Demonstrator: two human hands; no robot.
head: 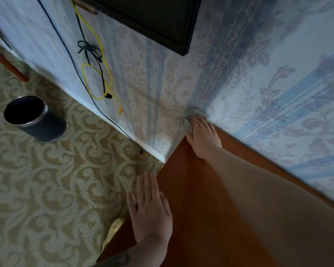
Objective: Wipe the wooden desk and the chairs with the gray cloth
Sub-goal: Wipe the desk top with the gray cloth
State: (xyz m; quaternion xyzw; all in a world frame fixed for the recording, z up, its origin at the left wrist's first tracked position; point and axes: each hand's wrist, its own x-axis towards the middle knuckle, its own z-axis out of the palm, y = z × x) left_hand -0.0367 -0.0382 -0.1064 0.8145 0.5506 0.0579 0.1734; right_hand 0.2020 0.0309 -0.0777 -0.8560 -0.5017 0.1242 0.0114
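Observation:
The wooden desk runs along the patterned wall, its reddish-brown top filling the lower middle. My right hand lies flat at the desk's far corner by the wall, fingers straight, pressing the gray cloth. Most of the cloth is hidden under the hand; only a bunched edge shows past the fingertips. My left hand rests flat on the desk's left edge, fingers straight and spread, holding nothing.
A dark round bin stands on the patterned carpet at left. Black and yellow cables hang down the wall under a black screen. A wooden furniture leg shows at far left. A pale object pokes out below the desk edge.

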